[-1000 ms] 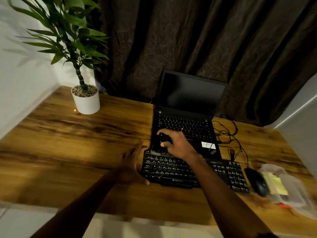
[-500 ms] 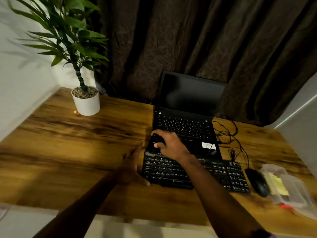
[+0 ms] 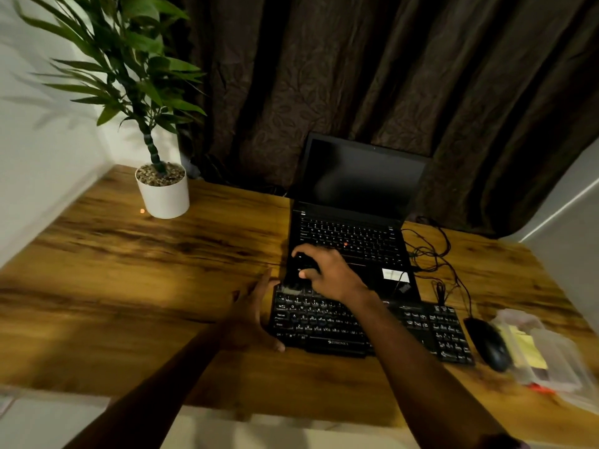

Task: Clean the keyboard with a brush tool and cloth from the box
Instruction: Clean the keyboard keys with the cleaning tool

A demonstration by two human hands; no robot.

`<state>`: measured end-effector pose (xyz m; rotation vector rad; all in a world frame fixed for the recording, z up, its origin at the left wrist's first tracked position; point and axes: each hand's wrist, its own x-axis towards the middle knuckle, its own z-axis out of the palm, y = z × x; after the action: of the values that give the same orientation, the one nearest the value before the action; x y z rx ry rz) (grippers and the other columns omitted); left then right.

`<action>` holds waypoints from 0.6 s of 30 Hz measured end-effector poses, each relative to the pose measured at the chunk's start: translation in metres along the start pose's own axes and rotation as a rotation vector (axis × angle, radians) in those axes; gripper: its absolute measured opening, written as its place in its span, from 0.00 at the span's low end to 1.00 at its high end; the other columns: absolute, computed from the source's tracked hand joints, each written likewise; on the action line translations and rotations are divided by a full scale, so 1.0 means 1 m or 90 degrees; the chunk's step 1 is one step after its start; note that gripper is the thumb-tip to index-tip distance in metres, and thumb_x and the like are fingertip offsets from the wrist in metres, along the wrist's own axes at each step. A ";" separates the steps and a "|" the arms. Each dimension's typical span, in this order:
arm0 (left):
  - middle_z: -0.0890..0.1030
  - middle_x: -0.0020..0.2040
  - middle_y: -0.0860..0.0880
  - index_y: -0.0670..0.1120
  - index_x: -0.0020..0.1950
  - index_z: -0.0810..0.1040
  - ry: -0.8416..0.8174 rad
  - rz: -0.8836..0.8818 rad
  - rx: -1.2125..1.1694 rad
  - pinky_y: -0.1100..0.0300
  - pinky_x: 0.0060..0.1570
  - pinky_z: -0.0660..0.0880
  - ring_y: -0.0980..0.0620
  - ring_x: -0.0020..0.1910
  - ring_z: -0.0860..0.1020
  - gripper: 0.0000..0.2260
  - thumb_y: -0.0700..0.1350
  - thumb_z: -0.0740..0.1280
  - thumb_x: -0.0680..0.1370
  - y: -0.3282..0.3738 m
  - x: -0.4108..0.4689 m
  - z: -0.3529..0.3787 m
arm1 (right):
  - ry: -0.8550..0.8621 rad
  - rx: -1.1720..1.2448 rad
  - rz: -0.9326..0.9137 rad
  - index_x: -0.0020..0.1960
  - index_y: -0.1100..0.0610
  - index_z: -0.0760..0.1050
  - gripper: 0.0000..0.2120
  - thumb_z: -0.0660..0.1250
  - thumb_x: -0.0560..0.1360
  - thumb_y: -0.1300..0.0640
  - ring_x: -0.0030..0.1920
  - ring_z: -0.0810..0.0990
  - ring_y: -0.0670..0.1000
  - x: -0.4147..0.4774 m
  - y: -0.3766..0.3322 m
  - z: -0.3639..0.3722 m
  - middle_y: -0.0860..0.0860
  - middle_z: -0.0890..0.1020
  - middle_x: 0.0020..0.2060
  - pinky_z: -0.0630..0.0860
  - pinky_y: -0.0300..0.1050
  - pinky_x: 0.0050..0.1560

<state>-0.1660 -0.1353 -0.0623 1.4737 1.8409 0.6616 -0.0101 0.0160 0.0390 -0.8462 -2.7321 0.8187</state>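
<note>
The black keyboard (image 3: pixel 340 322) is lying on the wooden table (image 3: pixel 162 270), just in front of an open laptop (image 3: pixel 356 176) with a dark screen. Its keys are carrying pale letters, and a small brand word on the front edge is looking like "ZEBRONICS", though it is blurred. The right hand (image 3: pixel 330 273) is gripping a dark brush tool (image 3: pixel 296 273), whose pale bristles are touching the far left corner of the keyboard. The left hand (image 3: pixel 251 315) is resting against the left edge of the keyboard, fingers straight, thumb at the near corner. At the right, a black mouse (image 3: pixel 489 345) is lying beside a clear plastic box (image 3: pixel 551 361).
</note>
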 end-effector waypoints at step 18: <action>0.57 0.81 0.57 0.70 0.73 0.28 0.032 0.009 0.018 0.44 0.73 0.48 0.45 0.80 0.52 0.71 0.73 0.79 0.48 -0.012 0.007 0.005 | 0.015 -0.020 0.052 0.60 0.44 0.74 0.22 0.70 0.74 0.67 0.49 0.81 0.46 -0.020 0.036 -0.025 0.49 0.81 0.53 0.83 0.50 0.49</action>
<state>-0.1707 -0.1318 -0.0762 1.5026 1.8865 0.6882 0.0311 0.0414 0.0401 -0.9733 -2.7126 0.7775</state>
